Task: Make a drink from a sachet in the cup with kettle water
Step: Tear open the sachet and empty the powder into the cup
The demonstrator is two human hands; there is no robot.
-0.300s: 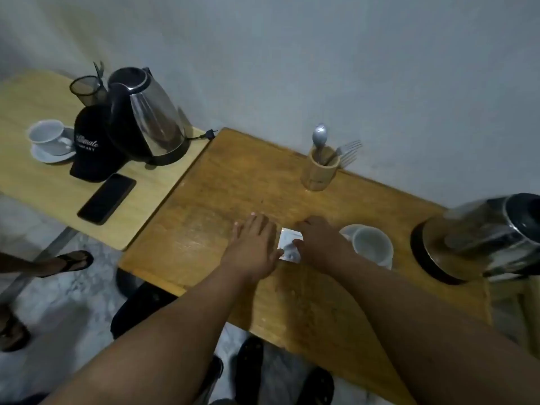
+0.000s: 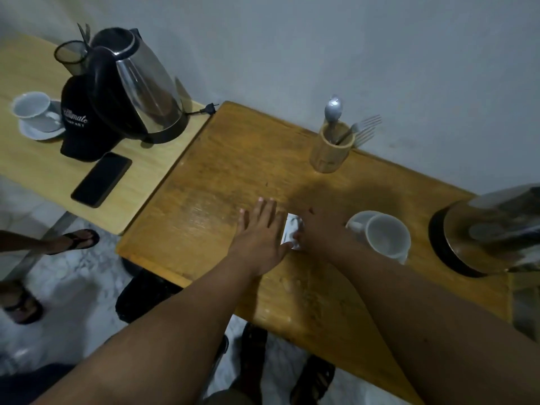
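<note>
A small white sachet [image 2: 291,233] lies on the brown wooden table [image 2: 233,171], between my two hands. My left hand [image 2: 260,232] lies flat beside it with fingers spread, its thumb touching the sachet's near edge. My right hand [image 2: 320,229] has its fingers curled over the sachet's right side, hiding part of it. A white cup [image 2: 385,235] stands just right of my right hand, on a saucer. A steel kettle [image 2: 493,229] on a black base sits at the table's right end.
A wooden holder [image 2: 331,150] with a spoon and forks stands near the wall. On the lighter table at left are a second kettle [image 2: 140,92], a black cap [image 2: 79,127], a phone [image 2: 101,179] and another cup on a saucer [image 2: 35,112]. Someone's sandalled feet [image 2: 79,241] are at left.
My right hand's fingers have curled further onto the sachet. My left hand stays flat beside it. The view has shifted slightly closer.
</note>
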